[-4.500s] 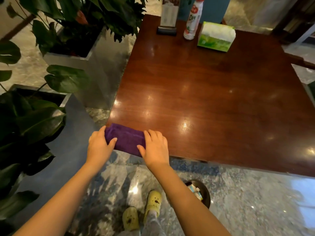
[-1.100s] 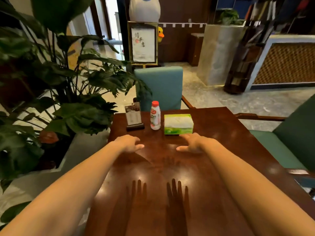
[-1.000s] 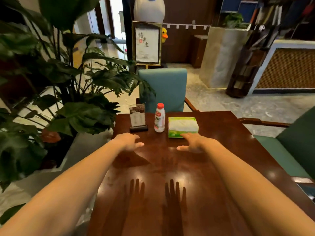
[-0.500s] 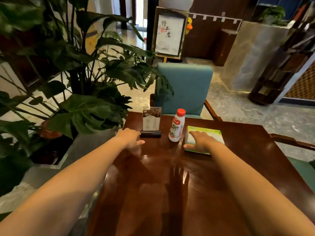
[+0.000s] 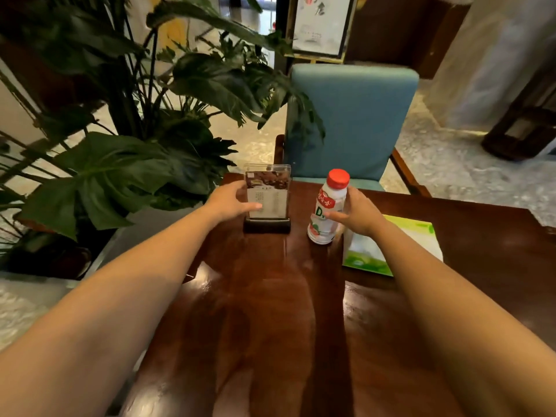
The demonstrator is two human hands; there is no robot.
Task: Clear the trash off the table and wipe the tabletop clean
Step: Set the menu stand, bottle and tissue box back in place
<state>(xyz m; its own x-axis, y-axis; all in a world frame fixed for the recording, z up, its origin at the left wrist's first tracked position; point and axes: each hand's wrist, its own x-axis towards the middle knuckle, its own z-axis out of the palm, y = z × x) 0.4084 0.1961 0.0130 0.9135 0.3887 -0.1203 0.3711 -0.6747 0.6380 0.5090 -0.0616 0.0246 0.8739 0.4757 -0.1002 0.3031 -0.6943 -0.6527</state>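
The right hand (image 5: pixel 356 213) was wrapped around the red-capped drink bottle (image 5: pixel 328 207) just right of the frame's centre, thumb in front, fingers behind, a grip that looked ready to lift it as trash. The left hand (image 5: pixel 230 201) cupped the left edge of the acrylic menu stand (image 5: pixel 267 200), thumb across its face, probably to steady or shift it so the wood beneath could be wiped. Both stood upright at the far edge of the dark wooden table (image 5: pixel 270 326). The green tissue box (image 5: pixel 421 236) lay partly hidden beneath the right forearm.
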